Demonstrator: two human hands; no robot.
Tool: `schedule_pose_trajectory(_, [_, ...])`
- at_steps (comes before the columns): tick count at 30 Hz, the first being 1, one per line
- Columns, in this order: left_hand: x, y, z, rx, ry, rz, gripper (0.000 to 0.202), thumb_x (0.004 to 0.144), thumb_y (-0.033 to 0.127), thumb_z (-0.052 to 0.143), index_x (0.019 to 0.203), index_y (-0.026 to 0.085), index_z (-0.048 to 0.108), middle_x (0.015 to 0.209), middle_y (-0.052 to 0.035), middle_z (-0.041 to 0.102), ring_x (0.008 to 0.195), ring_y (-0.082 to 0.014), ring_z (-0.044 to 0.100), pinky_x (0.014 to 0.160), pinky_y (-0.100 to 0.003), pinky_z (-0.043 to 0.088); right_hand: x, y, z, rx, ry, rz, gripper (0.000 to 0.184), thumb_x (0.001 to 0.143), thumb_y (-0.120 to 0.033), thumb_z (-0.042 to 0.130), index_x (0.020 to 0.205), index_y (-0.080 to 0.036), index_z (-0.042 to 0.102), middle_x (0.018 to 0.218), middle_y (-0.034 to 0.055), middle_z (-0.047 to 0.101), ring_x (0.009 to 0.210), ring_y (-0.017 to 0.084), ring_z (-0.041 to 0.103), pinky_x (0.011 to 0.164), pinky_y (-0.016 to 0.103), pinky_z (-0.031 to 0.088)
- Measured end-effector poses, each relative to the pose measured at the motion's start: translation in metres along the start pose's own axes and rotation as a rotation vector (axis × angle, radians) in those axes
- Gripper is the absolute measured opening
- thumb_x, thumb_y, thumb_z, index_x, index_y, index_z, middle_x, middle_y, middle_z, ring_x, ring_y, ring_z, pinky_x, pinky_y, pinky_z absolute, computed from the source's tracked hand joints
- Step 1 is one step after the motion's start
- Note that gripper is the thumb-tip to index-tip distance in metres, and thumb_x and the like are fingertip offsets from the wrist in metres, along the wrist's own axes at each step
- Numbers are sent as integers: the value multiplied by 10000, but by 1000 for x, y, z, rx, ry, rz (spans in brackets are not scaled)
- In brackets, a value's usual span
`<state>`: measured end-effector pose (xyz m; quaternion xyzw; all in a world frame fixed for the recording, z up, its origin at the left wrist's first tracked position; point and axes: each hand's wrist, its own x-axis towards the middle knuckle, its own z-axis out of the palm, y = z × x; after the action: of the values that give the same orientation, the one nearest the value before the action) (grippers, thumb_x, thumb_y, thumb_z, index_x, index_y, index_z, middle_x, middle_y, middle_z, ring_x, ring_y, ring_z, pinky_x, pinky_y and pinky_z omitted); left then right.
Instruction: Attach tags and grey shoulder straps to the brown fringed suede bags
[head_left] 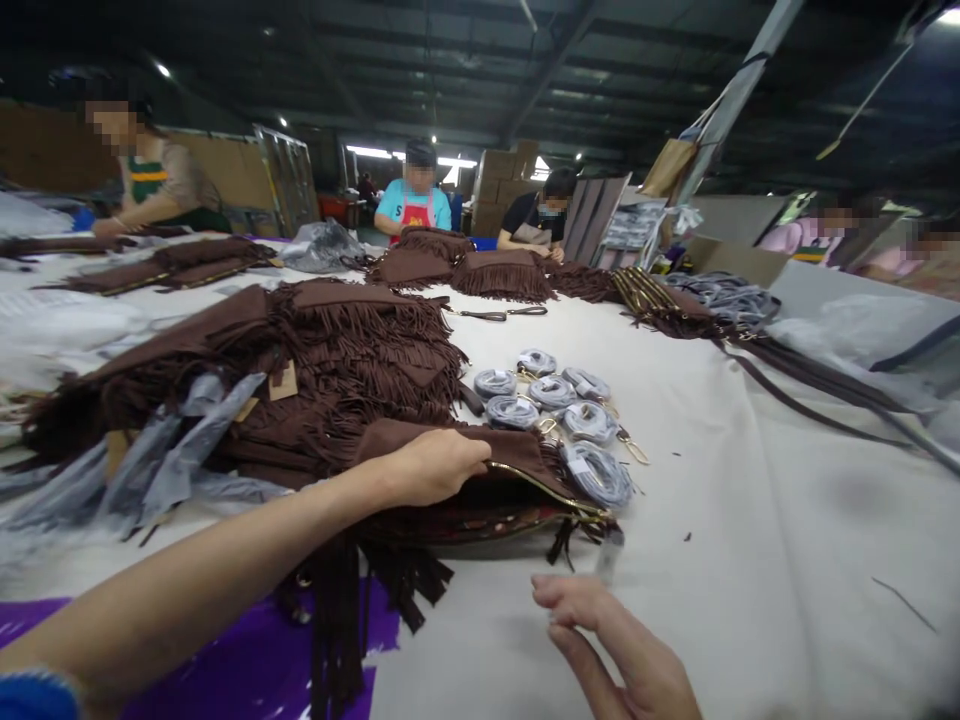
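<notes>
My left hand [431, 468] is closed on the upper edge of a dark brown fringed bag [390, 440], next to its gold zipper [532, 482]. The bag's mouth gapes toward me, and a patterned lining shows faintly inside. Fringe strands [337, 620] hang from its near side. Just in front of the bag, on the right, my right hand [611, 640] is raised with thumb and fingers apart, touching nothing that I can see. A small translucent strip [611, 552] lies by the zipper's right end.
Several wrapped strap coils [592, 422] with gold clips lie behind the bag. A pile of brown fringed bags [337, 350] fills the left, beside plastic wrapping [172, 450]. Purple plastic [217, 660] lies at the near left. Long straps [817, 385] stretch across the right. Co-workers [416, 205] stand around the table.
</notes>
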<state>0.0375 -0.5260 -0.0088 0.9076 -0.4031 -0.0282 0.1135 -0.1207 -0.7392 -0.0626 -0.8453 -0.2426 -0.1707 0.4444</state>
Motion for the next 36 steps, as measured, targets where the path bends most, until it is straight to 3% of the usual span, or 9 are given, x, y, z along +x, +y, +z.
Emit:
schedule_pose_trajectory(4, [8,-7,-8,-25,-85,52,191,943,213,481,813,170,613,729,-15,643,650,-151,584,593,-223,385,42,4,36,-172,-116,-229,179,931,-77,434,908,-236,514,1033,57,682,1062,228,642,1009,407,480])
schedule_pose_trajectory(6, [6,-11,-10,-56,-114,69,188,953,229,464,864,170,619,818,-22,671,720,-152,605,630,-217,405,57,13,56,-272,-207,-189,188,908,-75,398,844,-226,489,991,81,665,905,249,665,882,443,537])
schedule_pose_trajectory(9, [-10,-14,-11,-3,-153,48,185,889,319,567,1005,181,606,940,-47,690,800,-192,629,648,-241,431,71,29,69,-343,-303,-59,164,891,-124,392,792,-224,475,866,86,624,704,242,619,626,358,527])
schedule_pose_trajectory(12, [-38,-16,-10,137,-169,0,364,766,250,666,1103,150,570,1031,-109,681,875,-253,636,666,-282,449,78,38,64,-222,-304,30,181,932,-203,387,782,-232,485,743,39,595,685,229,591,632,325,473])
schedule_pose_trajectory(14, [-52,-21,-10,143,-136,-78,259,785,146,591,1045,148,590,992,-108,686,861,-243,639,678,-281,445,81,39,58,-169,-268,77,202,945,-261,406,773,-233,510,739,35,607,708,229,586,672,327,454])
schedule_pose_trajectory(19, [-55,-54,-5,-196,-19,-190,123,798,73,524,797,158,613,770,-20,641,727,-161,578,637,-231,385,90,28,60,-25,-342,100,209,947,-283,431,763,-234,517,742,11,601,694,197,563,656,289,424])
schedule_pose_trajectory(24, [-46,-89,12,-670,29,-273,97,732,88,539,790,132,603,702,31,566,694,-125,515,640,-199,396,100,15,82,89,-373,119,206,931,-291,437,755,-231,526,694,-14,548,641,170,522,605,260,412])
schedule_pose_trajectory(30, [-49,-102,29,-800,61,-282,86,726,138,531,801,135,573,697,37,538,681,-117,496,669,-201,425,117,21,107,218,-274,356,234,846,-397,481,698,-221,525,665,-13,535,486,141,517,448,235,382])
schedule_pose_trajectory(36, [-49,-104,33,-857,105,-288,77,715,145,528,788,146,552,707,37,524,701,-122,484,684,-209,421,133,24,120,536,-341,587,372,763,-562,585,724,-195,536,568,-23,592,355,73,398,382,184,238])
